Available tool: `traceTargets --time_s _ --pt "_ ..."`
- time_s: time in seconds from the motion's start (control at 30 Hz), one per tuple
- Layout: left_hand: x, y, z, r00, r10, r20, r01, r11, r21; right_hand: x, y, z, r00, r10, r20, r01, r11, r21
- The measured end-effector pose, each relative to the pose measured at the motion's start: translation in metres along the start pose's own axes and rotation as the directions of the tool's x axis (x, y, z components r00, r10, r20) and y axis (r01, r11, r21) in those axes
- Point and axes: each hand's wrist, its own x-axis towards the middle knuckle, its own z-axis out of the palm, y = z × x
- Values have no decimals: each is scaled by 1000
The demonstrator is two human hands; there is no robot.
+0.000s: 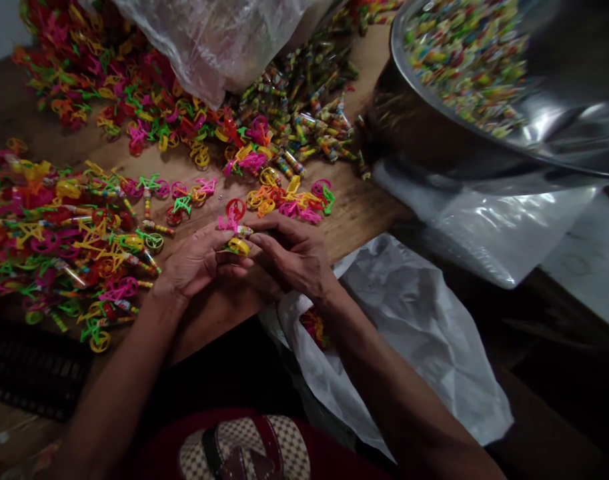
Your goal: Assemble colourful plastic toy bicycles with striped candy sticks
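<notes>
Between both hands, above the front edge of the wooden table (349, 227), is a small plastic toy bicycle (228, 223) with a pink frame and red and yellow wheels. My left hand (200, 257) grips the bicycle from the left, thumb on top. A small printed candy tube (244, 231) lies against the pink frame, and my right hand (297, 253) pinches its right end between thumb and fingers. Just beyond the hands are loose bicycle parts (284, 198) in yellow, orange, pink and green. To the left spreads a pile of toy bicycles with tubes (79, 240).
A large metal basin (399, 73) of wrapped candies stands at the right. Heaps of plastic parts (109, 67) and filled tubes (319, 127) cover the back, with a clear plastic bag (224, 47) over them. A white sack (409, 313) hangs below the table edge; a black crate (29, 373) is lower left.
</notes>
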Motion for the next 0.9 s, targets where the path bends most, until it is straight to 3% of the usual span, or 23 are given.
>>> traceTargets --time_s 0.17,0.33,0.5,0.63,0.8,0.9 --pt "1 -1 2 991 -131 17 132 982 -136 -6 3 0 998 -31 -62 33 999 20" --pt "6 -5 -3 974 -219 52 224 967 -124 -11 12 -5 996 -78 -40 80 995 58" --pt "8 -8 -4 967 -248 66 252 966 -63 -13 12 -10 998 -57 -9 58 991 121" --pt "7 -7 1 975 -215 53 216 976 -23 -15 5 -14 1000 -30 3 30 999 21" --pt "7 -8 6 980 -187 63 185 982 38 -7 -10 -33 967 -67 245 123 967 -223" --pt "8 -12 8 981 -183 58 180 982 56 -4 -11 -39 949 -103 297 190 941 -280"
